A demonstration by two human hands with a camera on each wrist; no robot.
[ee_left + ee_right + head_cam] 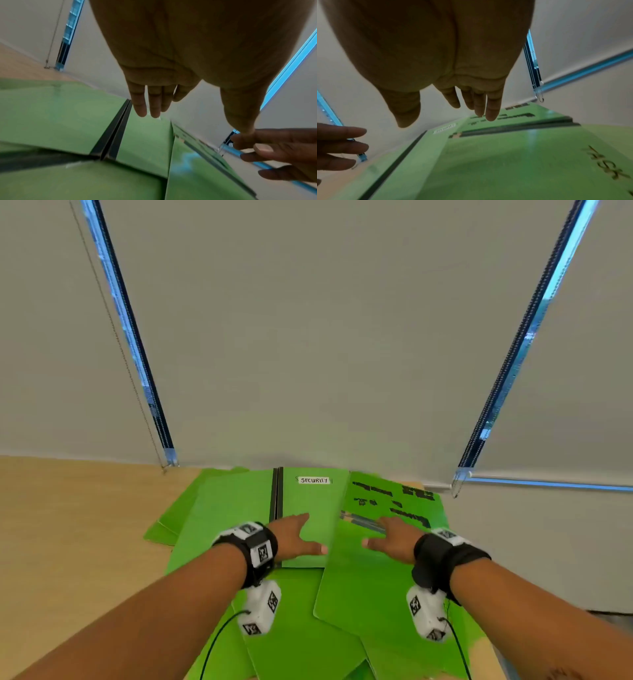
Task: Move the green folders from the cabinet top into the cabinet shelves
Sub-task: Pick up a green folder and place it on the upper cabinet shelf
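- The green folders [363, 573] look like smooth card with a slight sheen.
- The counter [68, 525] shows a pale, matt wood-grain finish.
- The roller blinds [308, 337] look like matt grey cloth.
- The white label [314, 480] looks like paper.

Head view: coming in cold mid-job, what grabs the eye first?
A messy spread of green folders covers the wooden cabinet top at the foot of grey window blinds. Both hands reach over it with fingers straight: the left hand above the folder labelled SECURITY, the right hand above a printed folder that overlaps it.
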